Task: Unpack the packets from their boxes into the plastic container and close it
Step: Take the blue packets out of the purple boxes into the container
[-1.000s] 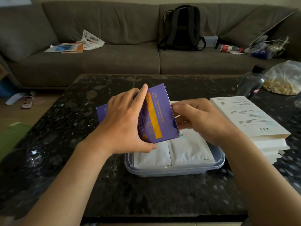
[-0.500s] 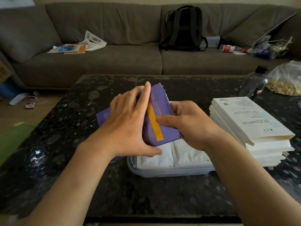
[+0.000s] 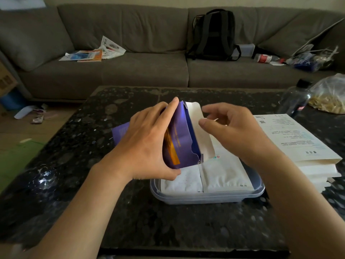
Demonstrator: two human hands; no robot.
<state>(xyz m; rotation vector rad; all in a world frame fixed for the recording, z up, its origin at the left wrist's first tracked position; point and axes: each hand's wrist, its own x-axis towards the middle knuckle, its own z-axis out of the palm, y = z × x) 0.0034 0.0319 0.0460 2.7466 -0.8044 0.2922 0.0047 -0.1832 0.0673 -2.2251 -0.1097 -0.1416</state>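
Purple box (image 3: 182, 139) with an orange stripe, seen from the head camera: gripped on edge in the left hand (image 3: 147, 146), fingers wrapped over its far side, thumb hooked under its near lower corner. End flap (image 3: 199, 135) swung open toward the right hand (image 3: 231, 128), white inside showing. Right hand just beside that flap, fingers loosely bent and spread, thumb tip at the flap's edge — touching or pinching, cannot tell, slightly blurred. Directly below both hands, plastic container (image 3: 205, 199) on the dark speckled table (image 3: 130, 221), open-topped, with white packets (image 3: 224, 174) lying flat side by side inside; box's lower corner just over the left packet. Beyond the right wrist, a stack of white boxes (image 3: 298, 143), lying flat, near the container's right side. Farther past the right hand, a dark bottle (image 3: 295, 100) and a clear bag (image 3: 330, 96). Far beyond the fingertips, a grey sofa (image 3: 130, 71) with a black backpack (image 3: 214, 34) and loose papers (image 3: 93, 54).
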